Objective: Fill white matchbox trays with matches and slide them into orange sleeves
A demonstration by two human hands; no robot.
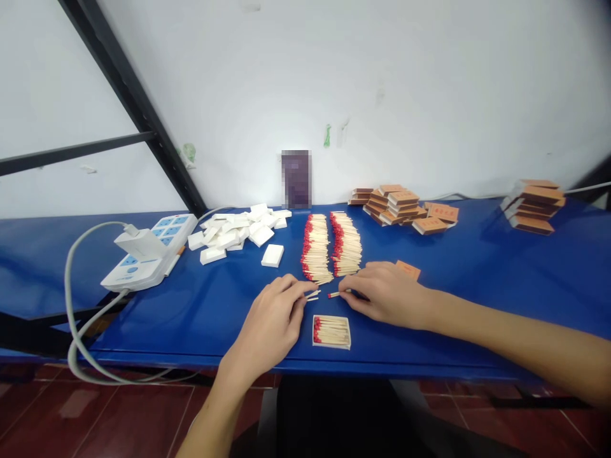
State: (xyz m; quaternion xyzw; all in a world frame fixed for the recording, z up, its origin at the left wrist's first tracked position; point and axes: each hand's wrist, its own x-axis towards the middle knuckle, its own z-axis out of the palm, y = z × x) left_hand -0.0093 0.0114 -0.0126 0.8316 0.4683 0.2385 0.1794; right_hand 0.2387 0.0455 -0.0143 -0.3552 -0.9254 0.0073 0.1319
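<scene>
Between the thumb and fingers of my right hand [375,292] is a match [333,294], its red head pointing left. My left hand [277,315] is closed at the fingertips around a few matches [312,296], whose pale stick ends poke out to the right. Just in front of both hands lies a white matchbox tray [350,337], filled with red-headed matches lying side by side. Beyond my fingers stand two long rows of matches, a left row [316,248] and a right row [347,245], red heads to the left. An orange matchbox sleeve [408,270] is partly hidden behind my right hand.
White matchbox trays [231,232] lie heaped at the back left, with a single tray [272,256] nearer. Orange matchboxes [401,203] are piled at the back right, and another stack [537,207] stands farther right. A power strip [157,254] with looping cables sits left on the blue table [200,318].
</scene>
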